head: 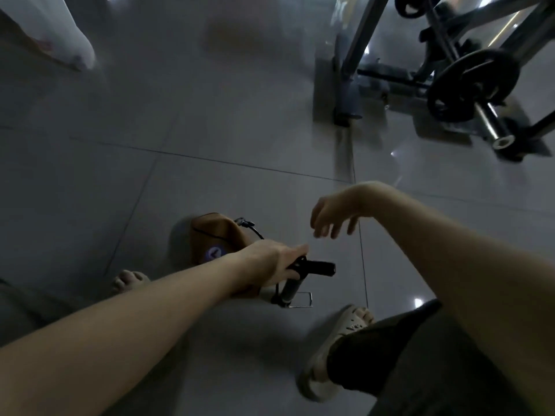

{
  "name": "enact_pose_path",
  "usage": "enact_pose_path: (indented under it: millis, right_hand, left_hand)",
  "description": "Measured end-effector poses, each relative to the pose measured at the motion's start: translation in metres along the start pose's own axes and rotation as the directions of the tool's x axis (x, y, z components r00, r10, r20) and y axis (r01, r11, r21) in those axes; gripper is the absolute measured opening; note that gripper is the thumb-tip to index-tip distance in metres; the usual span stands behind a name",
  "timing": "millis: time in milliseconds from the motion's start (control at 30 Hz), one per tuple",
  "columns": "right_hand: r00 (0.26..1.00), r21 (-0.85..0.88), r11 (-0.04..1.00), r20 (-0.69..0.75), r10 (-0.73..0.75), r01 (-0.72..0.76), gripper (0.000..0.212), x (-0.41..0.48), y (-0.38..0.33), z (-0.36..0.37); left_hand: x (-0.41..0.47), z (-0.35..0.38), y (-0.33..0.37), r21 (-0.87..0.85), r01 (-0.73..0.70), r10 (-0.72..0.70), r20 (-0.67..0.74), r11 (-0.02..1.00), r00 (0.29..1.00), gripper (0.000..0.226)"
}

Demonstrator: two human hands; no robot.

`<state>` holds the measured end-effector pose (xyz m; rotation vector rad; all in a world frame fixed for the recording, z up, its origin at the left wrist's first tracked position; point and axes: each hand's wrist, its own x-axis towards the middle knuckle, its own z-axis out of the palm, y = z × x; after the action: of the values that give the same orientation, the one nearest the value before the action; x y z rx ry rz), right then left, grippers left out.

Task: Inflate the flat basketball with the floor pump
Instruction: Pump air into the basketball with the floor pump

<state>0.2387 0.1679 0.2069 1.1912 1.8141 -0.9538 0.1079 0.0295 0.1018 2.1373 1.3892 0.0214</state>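
Our left hand (270,262) grips one end of the pump handle (322,268); our right hand (333,214), fingers loosely spread and holding nothing, should take the free end and push evenly.

Bare tiled floor (210,130) lies open ahead and to the left of the flat basketball (216,238). Ahead on the right, a weight machine's upright post (336,85) and a bar with a black plate (473,85) stand in the way. Close in, a sandalled foot (330,349) on the right and bare toes (130,280) on the left flank the pump (289,288).
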Motion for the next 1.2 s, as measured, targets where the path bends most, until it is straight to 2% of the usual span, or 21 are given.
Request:
enact_pose_path:
  millis: [100,200,267,367,467,567,633,700,833,900,1000,1133,1200]
  right_hand:
    - [0.989,-0.37,0.928,0.121,0.09,-0.04,0.062,-0.021,-0.029,0.027]
    - [0.973,-0.5,0.866,0.189,0.131,-0.019,0.062,-0.014,-0.031,0.06]
    - [0.98,-0.458,0.889,0.182,0.079,0.013,0.064,-0.002,-0.023,0.074]
    - [0.985,-0.302,0.949,0.166,-0.036,0.086,0.06,0.016,-0.014,0.079]
    - [0.995,-0.222,0.975,0.1,0.0,0.022,0.043,0.021,-0.012,0.081]
    - [0.996,-0.223,0.975,0.083,0.033,-0.014,0.023,0.013,-0.007,0.08]
    - [0.996,-0.223,0.975,0.075,0.04,-0.022,0.015,-0.004,-0.006,0.067]
    - [0.999,-0.149,0.989,0.036,0.029,-0.023,0.014,-0.033,-0.005,0.044]
    - [0.995,0.0,0.999,-0.095,-0.038,0.038,0.018,-0.096,-0.004,0.006]
    - [0.988,-0.022,0.999,-0.149,-0.033,0.03,0.016,-0.104,-0.008,0.007]
    - [0.986,-0.129,0.991,-0.167,0.007,-0.029,0.009,-0.078,-0.014,0.036]
    - [0.991,-0.262,0.965,-0.131,-0.008,-0.027,0.015,-0.022,-0.003,0.085]
    - [0.995,-0.272,0.962,-0.102,-0.004,-0.024,0.013,0.003,0.007,0.101]
  left_hand:
    - [-0.004,-0.001,0.006,-0.02,0.058,-0.058,0.04,0.998,0.998,0.053]
    - [-0.009,0.007,0.003,0.014,0.037,-0.037,-0.015,0.999,0.999,0.066]
    - [-0.009,0.011,-0.002,0.009,0.016,-0.015,-0.055,1.0,0.998,0.062]
    - [-0.005,0.011,-0.009,0.044,0.046,-0.045,-0.031,0.998,0.999,0.057]
    - [-0.004,0.01,-0.007,0.122,0.112,-0.109,-0.03,0.986,0.994,0.051]
    - [-0.004,-0.005,0.012,0.116,0.211,-0.216,0.032,0.971,0.976,0.026]
    - [-0.007,-0.034,0.029,0.064,0.261,-0.264,0.048,0.963,0.963,0.02]
    - [-0.015,-0.077,0.049,0.003,0.26,-0.26,0.028,0.965,0.965,0.028]
    - [-0.029,-0.159,0.083,0.091,0.226,-0.227,0.005,0.97,0.974,0.019]
    - [-0.028,-0.169,0.089,0.146,0.222,-0.226,0.005,0.964,0.974,0.018]
    - [-0.018,-0.136,0.082,0.217,0.264,-0.288,0.088,0.94,0.953,0.02]
    - [-0.007,-0.067,0.061,0.166,0.261,-0.283,0.128,0.951,0.95,0.011]
    - [-0.002,-0.038,0.054,0.124,0.263,-0.278,0.131,0.957,0.952,0.017]
